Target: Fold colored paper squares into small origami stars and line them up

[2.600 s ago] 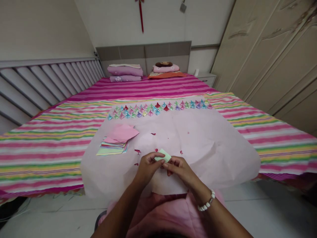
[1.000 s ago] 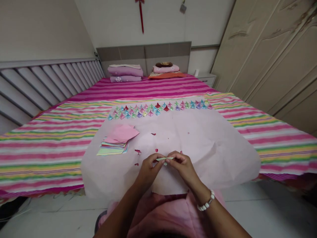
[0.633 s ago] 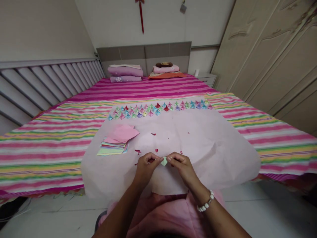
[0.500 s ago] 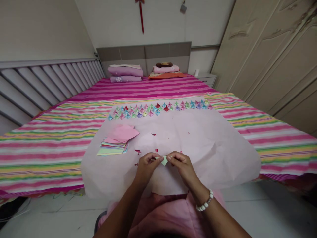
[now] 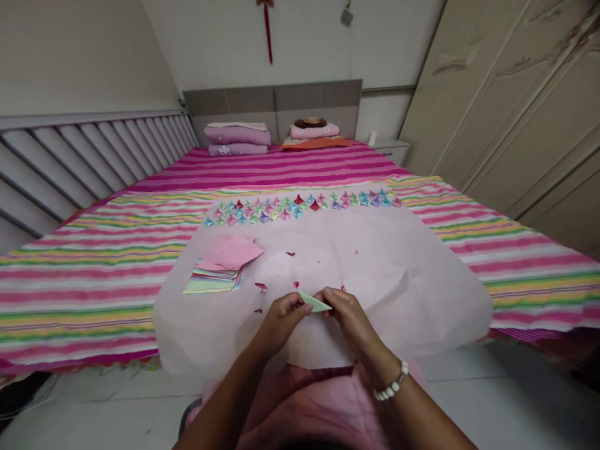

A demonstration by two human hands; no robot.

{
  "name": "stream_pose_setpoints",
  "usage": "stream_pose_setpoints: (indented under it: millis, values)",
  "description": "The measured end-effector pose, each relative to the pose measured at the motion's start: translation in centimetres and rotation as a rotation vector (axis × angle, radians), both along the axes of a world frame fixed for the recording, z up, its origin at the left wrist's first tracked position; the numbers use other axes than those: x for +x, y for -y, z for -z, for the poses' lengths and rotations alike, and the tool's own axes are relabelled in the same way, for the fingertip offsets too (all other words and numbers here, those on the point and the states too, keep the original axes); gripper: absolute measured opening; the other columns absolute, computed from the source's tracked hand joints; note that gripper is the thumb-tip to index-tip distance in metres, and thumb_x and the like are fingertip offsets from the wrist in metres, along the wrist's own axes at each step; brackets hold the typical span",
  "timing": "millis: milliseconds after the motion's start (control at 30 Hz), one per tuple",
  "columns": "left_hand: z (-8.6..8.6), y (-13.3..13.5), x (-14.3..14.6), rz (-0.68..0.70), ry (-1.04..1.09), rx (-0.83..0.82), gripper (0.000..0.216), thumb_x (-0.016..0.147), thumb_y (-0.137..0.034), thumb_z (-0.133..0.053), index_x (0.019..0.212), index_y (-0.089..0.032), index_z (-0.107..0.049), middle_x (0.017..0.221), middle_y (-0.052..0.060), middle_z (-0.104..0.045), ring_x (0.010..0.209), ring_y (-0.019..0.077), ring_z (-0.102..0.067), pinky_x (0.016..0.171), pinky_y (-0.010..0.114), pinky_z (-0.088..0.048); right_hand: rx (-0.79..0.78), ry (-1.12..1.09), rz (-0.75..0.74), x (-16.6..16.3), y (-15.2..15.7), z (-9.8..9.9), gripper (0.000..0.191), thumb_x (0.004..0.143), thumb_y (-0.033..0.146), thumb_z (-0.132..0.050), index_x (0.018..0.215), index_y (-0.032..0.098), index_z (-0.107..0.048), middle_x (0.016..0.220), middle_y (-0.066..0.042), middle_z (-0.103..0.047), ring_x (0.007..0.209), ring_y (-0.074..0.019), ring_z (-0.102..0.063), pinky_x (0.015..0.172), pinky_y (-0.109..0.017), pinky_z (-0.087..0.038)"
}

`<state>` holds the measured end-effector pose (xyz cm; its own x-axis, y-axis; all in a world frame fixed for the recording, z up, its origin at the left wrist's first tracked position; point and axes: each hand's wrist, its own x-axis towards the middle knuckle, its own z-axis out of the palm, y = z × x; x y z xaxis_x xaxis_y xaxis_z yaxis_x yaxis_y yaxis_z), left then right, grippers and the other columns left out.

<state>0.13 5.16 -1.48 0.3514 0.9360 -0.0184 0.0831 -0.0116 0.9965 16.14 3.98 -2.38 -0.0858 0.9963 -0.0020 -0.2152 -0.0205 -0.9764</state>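
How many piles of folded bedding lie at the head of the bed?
2. A purple pile lies on the left, a pink pile on the right; none seems hidden.

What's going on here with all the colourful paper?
A person sits at the edge of a striped bed and pinches a small folded green paper piece between the left hand and the right hand. The hands are just above a big pale pink sheet spread on the bed. To their left lies a stack of coloured paper squares, and at the sheet's far edge is a row of little folded shapes. A few red scraps lie nearby.
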Motion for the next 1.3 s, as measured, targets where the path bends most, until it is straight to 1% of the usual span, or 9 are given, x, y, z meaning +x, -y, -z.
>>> stream_pose_setpoints:
  millis: [167,367,533,633,767,933,1067,1200,1300]
  values:
    - [-0.1,0.2,-0.5,0.049,-0.027,-0.006,0.016,0.077,-0.032,-0.061,0.077,-0.016,-0.064,0.063,-0.002,-0.058,0.061,0.0113,-0.051,0.061,0.022,-0.038,-0.152,-0.138,-0.058,0.1,0.1,-0.1,0.024,0.064,0.040,-0.075,0.063,0.018,-0.066,0.058,0.001,-0.056,0.057,-0.0124,-0.045,0.055,-0.025,-0.033]
    - [-0.4,0.3,-0.3,0.016,0.107,-0.112,0.018,0.071,-0.031,-0.070,0.076,-0.015,-0.063,0.060,-0.002,-0.060,0.058,0.0102,-0.054,0.061,0.023,-0.042,-0.224,-0.285,-0.158,0.2,0.6,-0.8,0.018,0.062,0.032,-0.078,0.062,0.017,-0.067,0.059,0.001,-0.058,0.057,-0.0116,-0.048,0.058,-0.024,-0.037]
    - [-0.3,0.3,-0.3,-0.008,0.176,-0.159,0.018,0.067,-0.029,-0.072,0.073,-0.015,-0.064,0.060,-0.001,-0.062,0.058,0.0102,-0.055,0.060,0.023,-0.043,-0.236,-0.338,-0.184,0.1,0.6,-0.8,0.018,0.063,0.031,-0.078,0.062,0.017,-0.066,0.057,0.002,-0.059,0.054,-0.0106,-0.050,0.056,-0.024,-0.039]
    - [-0.3,0.2,-0.4,-0.014,0.155,-0.155,0.016,0.069,-0.028,-0.070,0.078,-0.014,-0.067,0.063,0.000,-0.065,0.060,0.0107,-0.057,0.061,0.023,-0.044,-0.196,-0.288,-0.157,0.1,0.4,-0.5,0.017,0.065,0.032,-0.076,0.065,0.017,-0.068,0.055,0.001,-0.060,0.051,-0.0104,-0.049,0.052,-0.024,-0.039]
    - [-0.1,0.1,-0.4,-0.064,0.140,-0.164,0.021,0.068,-0.027,-0.071,0.084,-0.014,-0.067,0.068,0.001,-0.066,0.061,0.0112,-0.058,0.063,0.024,-0.046,-0.131,-0.157,-0.107,0.2,-0.1,0.1,0.017,0.066,0.032,-0.074,0.073,0.017,-0.070,0.058,0.000,-0.064,0.053,-0.0118,-0.054,0.055,-0.025,-0.041]
    - [0.3,0.0,-0.2,-0.093,0.116,-0.131,0.016,0.067,-0.026,-0.071,0.077,-0.015,-0.064,0.065,-0.001,-0.063,0.061,0.0110,-0.058,0.063,0.023,-0.045,-0.054,-0.064,-0.098,0.2,-0.3,0.5,0.017,0.063,0.026,-0.071,0.078,0.018,-0.069,0.059,0.002,-0.064,0.054,-0.0125,-0.056,0.055,-0.025,-0.043]
    - [0.5,0.0,0.1,-0.104,0.069,-0.051,0.013,0.070,-0.026,-0.067,0.077,-0.015,-0.064,0.068,0.000,-0.064,0.065,0.0121,-0.058,0.064,0.024,-0.045,-0.015,0.032,-0.036,-0.2,-0.3,0.6,0.011,0.062,0.020,-0.065,0.071,0.018,-0.068,0.055,0.003,-0.060,0.049,-0.0107,-0.051,0.050,-0.023,-0.041]
    - [0.4,0.5,0.9,-0.188,-0.061,0.071,0.021,0.073,-0.029,-0.064,0.089,-0.015,-0.064,0.078,0.004,-0.065,0.071,0.0148,-0.061,0.065,0.026,-0.047,0.019,0.136,0.074,-0.4,-0.4,1.1,0.006,0.064,0.021,-0.061,0.065,0.017,-0.066,0.048,0.005,-0.052,0.045,-0.0092,-0.043,0.046,-0.022,-0.035]
    - [0.3,1.0,1.6,-0.245,-0.181,0.162,0.027,0.070,-0.029,-0.067,0.092,-0.015,-0.062,0.089,0.006,-0.065,0.072,0.0154,-0.062,0.063,0.026,-0.049,0.095,0.202,0.146,-0.5,-0.5,1.5,0.008,0.064,0.020,-0.061,0.068,0.017,-0.067,0.055,0.003,-0.055,0.049,-0.0107,-0.045,0.048,-0.023,-0.035]
